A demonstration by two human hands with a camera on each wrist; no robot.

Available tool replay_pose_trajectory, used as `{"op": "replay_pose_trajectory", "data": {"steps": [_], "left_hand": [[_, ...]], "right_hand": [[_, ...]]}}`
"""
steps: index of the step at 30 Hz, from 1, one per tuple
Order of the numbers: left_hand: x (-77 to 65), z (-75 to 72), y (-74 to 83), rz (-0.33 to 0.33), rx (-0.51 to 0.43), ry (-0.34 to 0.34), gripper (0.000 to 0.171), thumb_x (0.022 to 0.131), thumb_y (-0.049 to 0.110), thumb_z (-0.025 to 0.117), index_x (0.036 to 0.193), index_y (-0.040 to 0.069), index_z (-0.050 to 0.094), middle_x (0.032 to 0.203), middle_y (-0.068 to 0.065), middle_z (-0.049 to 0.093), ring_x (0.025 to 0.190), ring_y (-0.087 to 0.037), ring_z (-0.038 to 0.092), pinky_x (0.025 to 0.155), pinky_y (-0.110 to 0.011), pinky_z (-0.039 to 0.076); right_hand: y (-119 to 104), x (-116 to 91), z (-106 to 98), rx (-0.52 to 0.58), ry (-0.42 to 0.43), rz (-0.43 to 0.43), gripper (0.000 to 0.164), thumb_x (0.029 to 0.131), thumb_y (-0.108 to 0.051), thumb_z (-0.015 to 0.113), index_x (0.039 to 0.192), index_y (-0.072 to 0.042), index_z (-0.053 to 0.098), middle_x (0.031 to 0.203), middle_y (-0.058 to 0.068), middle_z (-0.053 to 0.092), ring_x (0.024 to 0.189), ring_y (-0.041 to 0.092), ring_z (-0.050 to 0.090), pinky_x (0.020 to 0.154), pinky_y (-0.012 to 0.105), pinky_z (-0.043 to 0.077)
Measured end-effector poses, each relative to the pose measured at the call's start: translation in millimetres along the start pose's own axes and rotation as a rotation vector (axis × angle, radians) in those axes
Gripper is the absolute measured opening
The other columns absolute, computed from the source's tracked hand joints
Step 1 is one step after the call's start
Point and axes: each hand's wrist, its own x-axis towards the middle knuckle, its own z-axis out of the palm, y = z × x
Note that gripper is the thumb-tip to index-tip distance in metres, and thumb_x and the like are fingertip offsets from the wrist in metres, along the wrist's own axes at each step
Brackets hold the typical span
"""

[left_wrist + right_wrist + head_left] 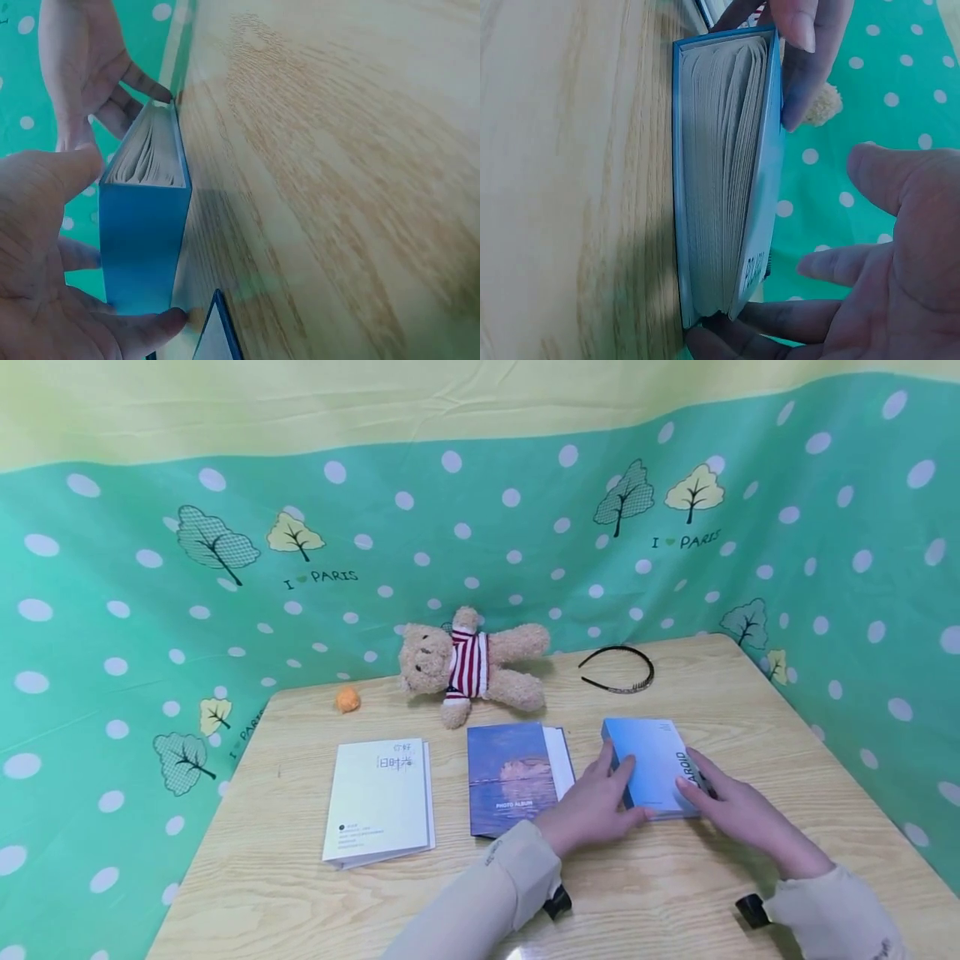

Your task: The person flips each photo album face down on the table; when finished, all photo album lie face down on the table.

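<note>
A blue photo album point(651, 760) with a thick block of pages lies flat at the right of the table. At its spine, my left hand point(596, 802) grips the album, with fingertips over the cover's edge and one finger low by the table. My right hand point(746, 814) is at the opposite, page-edge side. Its lower fingers touch that edge, while the thumb point(877, 169) stands off the cover in the right wrist view. The left wrist view shows the blue spine point(142, 244) facing the camera.
Left of the blue album lie a dark-blue photo album point(510, 777) and a white album point(378, 802). Behind them are a teddy bear point(472, 668) in a striped shirt, a black headband point(651, 672) and a small orange ball-like item point(347, 699). A green dotted cloth point(465, 543) borders the table.
</note>
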Motion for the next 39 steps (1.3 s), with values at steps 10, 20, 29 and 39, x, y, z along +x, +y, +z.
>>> {"op": "replay_pose_trajectory", "data": {"steps": [10,20,29,39], "left_hand": [[5.4,1.5,8.4,-0.042,-0.038,0.008,0.076,0.096,0.054,0.05,0.155,0.013,0.026,0.161,-0.022,-0.001,0.141,-0.028,0.03,0.108,-0.03,0.035],[13.4,4.1,14.8,-0.156,-0.15,0.045,0.069,0.093,0.041,0.063,0.153,0.019,0.034,0.162,-0.016,0.009,0.134,-0.024,0.042,0.102,-0.024,0.042],[15.2,4.9,17.6,-0.185,-0.16,0.029,0.073,0.092,0.041,0.065,0.154,0.019,0.032,0.161,-0.016,0.011,0.13,-0.027,0.048,0.1,-0.024,0.043],[15.9,5.6,15.2,-0.176,-0.17,0.03,0.073,0.093,0.04,0.064,0.154,0.019,0.03,0.161,-0.017,0.012,0.132,-0.028,0.044,0.102,-0.024,0.042]], "right_hand": [[-3.6,3.1,-2.8,0.119,-0.016,0.084,0.078,0.103,-0.05,0.034,0.15,0.01,0.015,0.141,0.046,0.028,0.126,0.063,0.031,0.09,0.071,0.039],[-0.8,9.6,-7.4,0.298,-0.034,0.182,0.079,0.103,-0.05,0.034,0.148,0.012,0.018,0.145,0.044,0.021,0.129,0.059,0.03,0.096,0.063,0.041],[0.8,11.8,-8.9,0.449,-0.014,0.235,0.074,0.105,-0.044,0.034,0.147,0.014,0.017,0.145,0.043,0.021,0.126,0.059,0.034,0.094,0.057,0.046],[2.3,12.4,-8.5,0.507,0.01,0.271,0.071,0.105,-0.041,0.035,0.148,0.013,0.019,0.144,0.04,0.028,0.125,0.054,0.041,0.093,0.052,0.046]]}}
